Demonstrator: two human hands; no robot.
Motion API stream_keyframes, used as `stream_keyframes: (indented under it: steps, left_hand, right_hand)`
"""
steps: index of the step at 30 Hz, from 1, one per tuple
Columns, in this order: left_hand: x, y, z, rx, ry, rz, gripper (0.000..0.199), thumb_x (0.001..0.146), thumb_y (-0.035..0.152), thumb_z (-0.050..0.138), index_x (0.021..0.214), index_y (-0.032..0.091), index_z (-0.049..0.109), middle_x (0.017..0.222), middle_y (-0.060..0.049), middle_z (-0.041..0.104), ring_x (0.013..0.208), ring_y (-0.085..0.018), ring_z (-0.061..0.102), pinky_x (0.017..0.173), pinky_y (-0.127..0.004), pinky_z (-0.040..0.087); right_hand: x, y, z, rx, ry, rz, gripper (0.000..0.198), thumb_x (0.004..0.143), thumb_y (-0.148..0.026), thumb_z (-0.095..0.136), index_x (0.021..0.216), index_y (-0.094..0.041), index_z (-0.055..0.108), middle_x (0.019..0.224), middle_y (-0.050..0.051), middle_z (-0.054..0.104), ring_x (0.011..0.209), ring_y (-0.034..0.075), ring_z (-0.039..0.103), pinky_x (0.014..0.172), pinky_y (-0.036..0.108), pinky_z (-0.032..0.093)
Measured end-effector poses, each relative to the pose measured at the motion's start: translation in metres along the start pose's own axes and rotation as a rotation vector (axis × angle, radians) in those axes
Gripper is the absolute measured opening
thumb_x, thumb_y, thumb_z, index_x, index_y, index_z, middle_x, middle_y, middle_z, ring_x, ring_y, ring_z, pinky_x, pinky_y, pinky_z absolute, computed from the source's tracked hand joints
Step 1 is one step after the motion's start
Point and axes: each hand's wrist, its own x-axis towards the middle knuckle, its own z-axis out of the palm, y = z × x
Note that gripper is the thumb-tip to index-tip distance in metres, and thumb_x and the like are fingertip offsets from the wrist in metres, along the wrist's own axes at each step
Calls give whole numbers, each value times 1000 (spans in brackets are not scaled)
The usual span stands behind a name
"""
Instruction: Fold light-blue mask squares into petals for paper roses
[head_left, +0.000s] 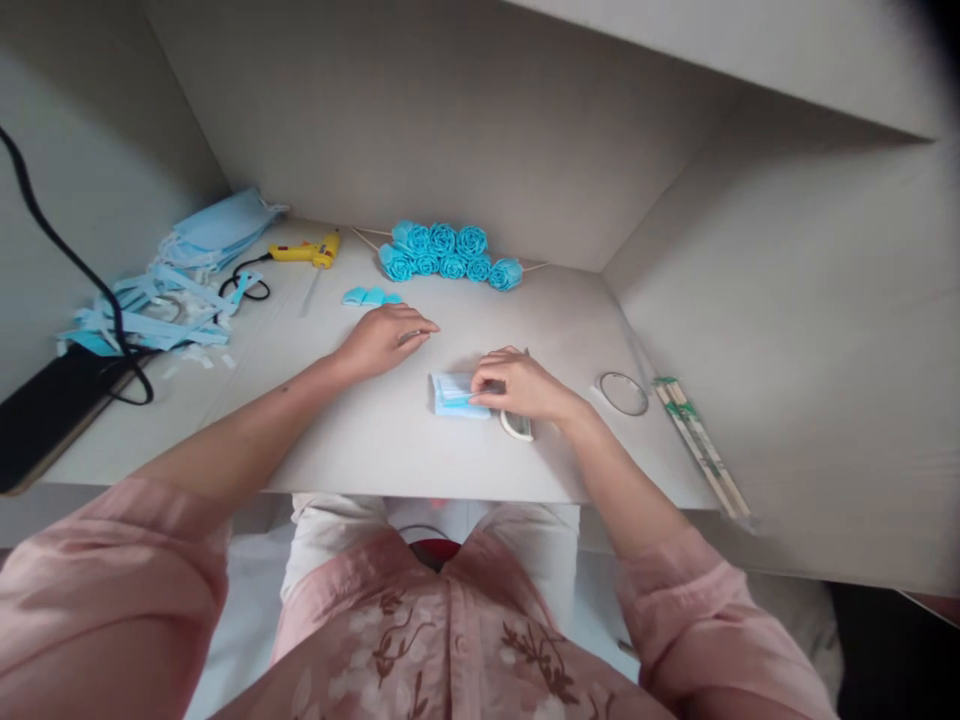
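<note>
My left hand [384,338] hovers over the table just behind the folded mask, its fingers curled together. Something small and greyish shows between them, too small to name. My right hand [521,383] is closed, with thumb and fingertips pinching the right part of a folded light-blue face mask [450,398] that lies on the table. Below that hand a white-rimmed curved object [517,428] sticks out, partly hidden. Small blue cut pieces [371,297] lie beyond my left hand.
Blue paper-like roses [442,240] on sticks lie at the back. A yellow glue gun [307,250], stacked masks [221,230], and blue scraps [142,315] sit left, near a black device [52,410] and cable. At right are a wire ring [624,393] and packed sticks [701,445].
</note>
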Motion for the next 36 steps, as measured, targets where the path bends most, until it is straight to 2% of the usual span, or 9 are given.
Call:
stream_keyframes:
  steps: [4,8,11,16,21,24,28,31,36]
  left_hand:
    - [0,2,-1,-78,39,-52,31,91,34,49,99,17,73,97,-10,74,93,-23,66,86,-36,47]
    - [1,19,0,-395,12,-203,32,87,39,56,103,16,72,92,-8,75,86,-20,67,79,-29,49]
    - [2,32,-1,-614,-18,-250,37,84,44,61,104,14,71,88,-7,74,82,-18,66,76,-27,50]
    - [2,45,-9,-851,55,-335,40,82,51,64,91,13,73,82,-8,74,72,-15,62,72,-27,50]
    - [0,51,-5,-1240,-133,-489,57,82,64,57,96,11,73,93,-17,75,80,-22,69,68,-31,53]
    - [0,50,2,-1418,-247,-604,61,80,66,58,100,11,71,100,-20,74,87,-27,71,68,-34,56]
    - [0,45,6,-1397,-132,-656,37,76,42,75,93,9,70,90,-16,75,74,-21,71,61,-27,55]
    - [0,43,4,-1378,-68,-661,36,77,37,74,97,8,69,94,-17,75,68,-18,69,55,-25,52]
    - [0,46,2,-1393,-67,-622,37,79,41,72,96,9,67,88,-15,74,65,-17,67,54,-25,51]
  right_hand:
    - [3,-5,-2,29,-142,64,11,85,-29,65,76,-23,69,73,-3,70,69,14,60,77,28,37]
    - [1,-6,0,64,-123,221,14,86,-32,62,79,-22,69,69,-3,67,64,12,57,65,24,36]
    - [0,-3,4,155,67,302,16,86,-32,59,84,-19,68,76,-1,69,68,12,59,66,23,39]
    - [8,5,1,388,426,402,22,80,-38,60,84,-17,65,80,2,70,74,15,63,71,26,45]
    - [19,-12,-8,239,617,346,19,85,-37,59,85,-20,67,84,2,71,81,17,64,80,30,47]
    - [22,-28,-4,-11,564,192,17,90,-33,57,88,-23,71,92,5,73,91,20,63,88,36,45]
    - [19,-33,-1,-129,508,21,19,93,-32,55,94,-25,73,110,7,71,104,23,60,95,41,43]
    - [13,-23,-9,-56,595,71,21,94,-30,52,105,-25,69,117,8,68,112,23,59,100,42,42]
    - [8,-6,-15,282,391,180,36,90,-25,54,127,-25,53,109,5,71,103,19,66,96,37,46]
